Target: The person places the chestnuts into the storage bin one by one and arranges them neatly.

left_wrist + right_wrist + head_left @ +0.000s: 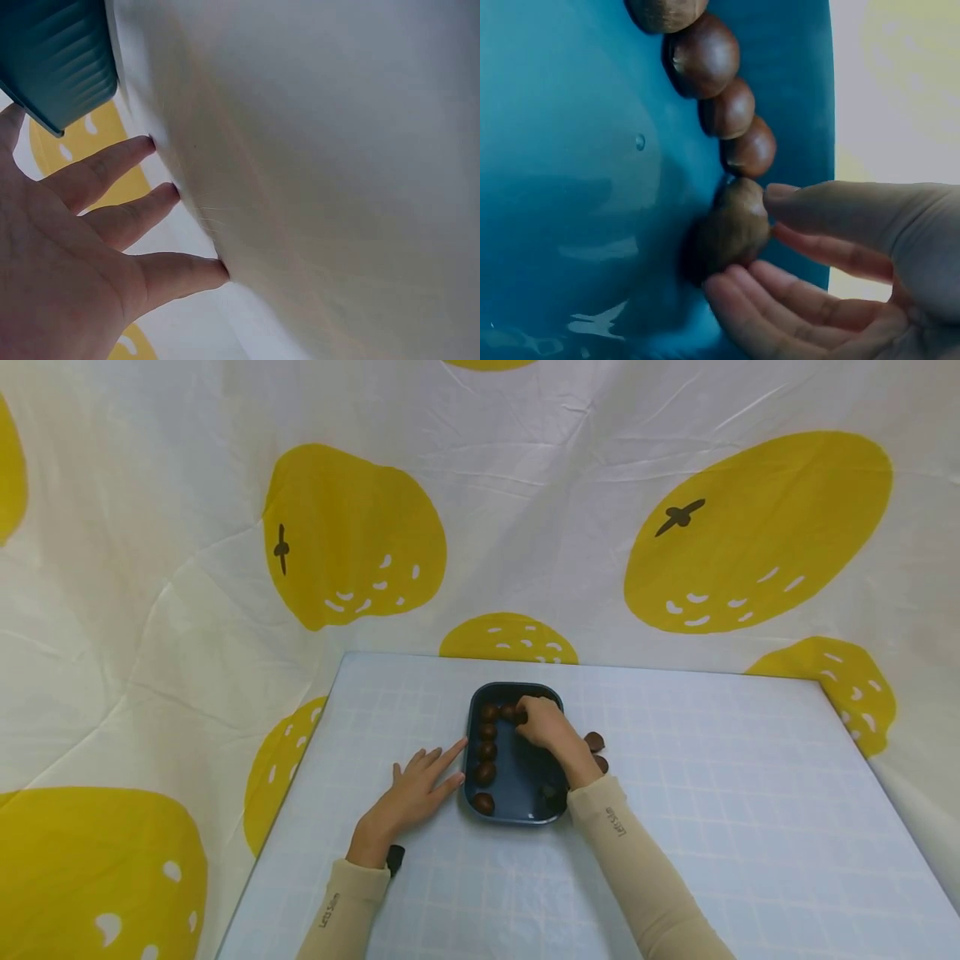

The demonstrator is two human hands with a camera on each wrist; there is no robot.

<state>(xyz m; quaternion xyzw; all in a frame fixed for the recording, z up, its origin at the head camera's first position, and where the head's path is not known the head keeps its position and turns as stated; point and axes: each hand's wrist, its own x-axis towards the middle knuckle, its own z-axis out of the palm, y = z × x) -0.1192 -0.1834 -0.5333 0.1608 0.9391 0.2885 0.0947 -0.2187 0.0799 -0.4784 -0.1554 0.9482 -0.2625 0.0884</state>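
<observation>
A dark blue tray (517, 777) stands on the table, with a line of brown chestnuts (487, 751) along its left side that turns along the far end. Inside the far part of the tray, my right hand (543, 724) holds a chestnut (735, 229) between thumb and fingertips. That chestnut is beside the end of a row of other chestnuts (705, 56) in the right wrist view. With fingers spread, my left hand (412, 795) is at the tray's left side; its fingertips rest on the table in the left wrist view, and one finger reaches the tray wall (64, 67).
Two chestnuts (594, 742) lie on the table just right of the tray, partly behind my right forearm. A dark patch (551, 795) shows in the tray's near right corner; its kind is unclear. A white curtain with yellow fruit prints (360, 535) hangs behind the table.
</observation>
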